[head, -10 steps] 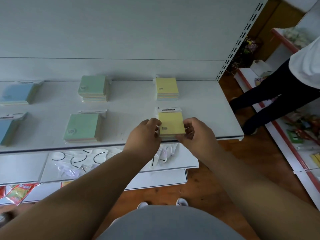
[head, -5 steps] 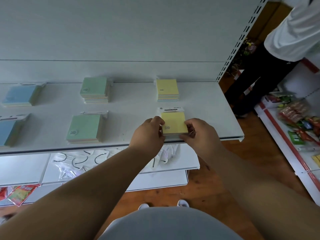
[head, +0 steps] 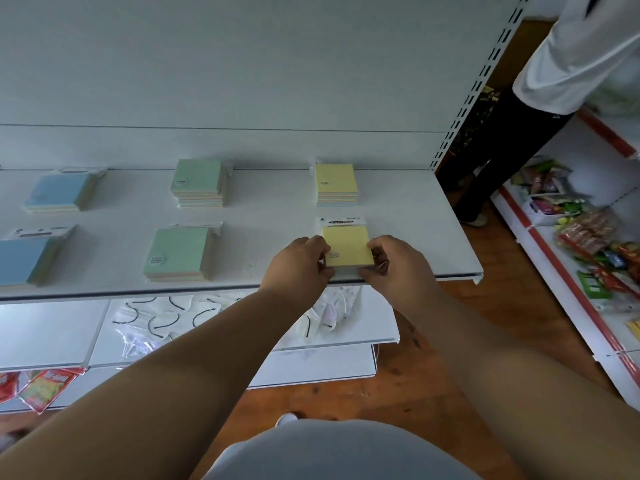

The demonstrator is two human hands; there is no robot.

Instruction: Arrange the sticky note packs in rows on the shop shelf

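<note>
A yellow sticky note pack [head: 347, 249] with a white header card lies near the front edge of the white shop shelf [head: 270, 216]. My left hand [head: 298, 266] grips its left side and my right hand [head: 398, 268] grips its right side. Behind it a stack of yellow packs [head: 335, 183] sits at the back of the shelf. Two green stacks, one at the back [head: 198, 181] and one at the front [head: 179, 252], form the middle column. Two blue packs, the rear one [head: 59, 192] and the front one [head: 26, 259], lie at the left.
A person in a white top and dark trousers [head: 519, 133] stands in the aisle at the right. Beside them a red-edged shelf [head: 568, 271] holds snack packets. Lower shelves below hold clear bags of hair bands [head: 156, 320] and red packets [head: 41, 386]. The floor is wood.
The yellow pack and both hands have shifted slightly back onto the shelf. The person at the right has straightened up and moved closer to the shelf's end.
</note>
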